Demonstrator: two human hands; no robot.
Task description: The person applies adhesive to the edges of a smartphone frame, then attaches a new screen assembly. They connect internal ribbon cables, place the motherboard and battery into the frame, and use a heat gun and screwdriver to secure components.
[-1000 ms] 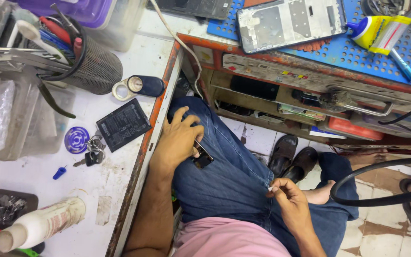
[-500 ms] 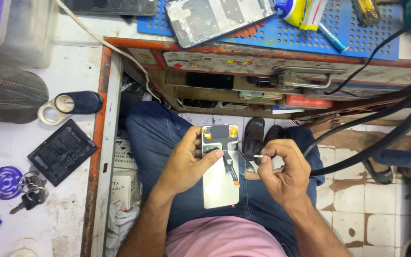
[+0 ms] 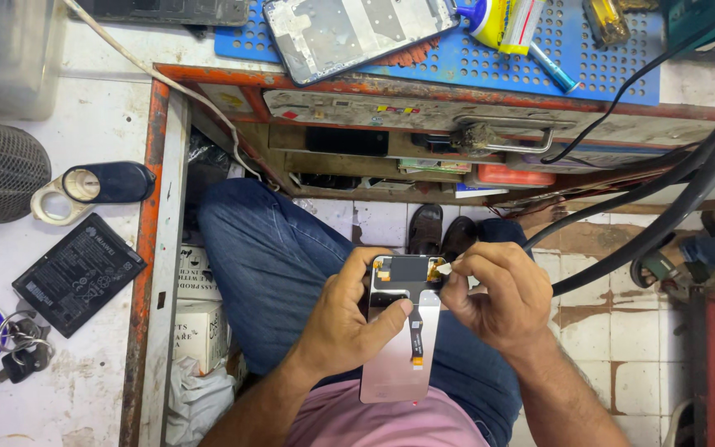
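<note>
Raised hands (image 3: 424, 319) pinch phone screen (image 3: 400, 348) top edge.

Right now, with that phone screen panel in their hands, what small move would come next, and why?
Probably peel the small tab gently away: the right hand pinches it at the top corner of the phone screen panel, which the left hand steadies, thumb across its back.

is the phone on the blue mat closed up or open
Open. The phone on the blue mat lies with its back cover off, bare inner frame and empty compartments showing.
</note>
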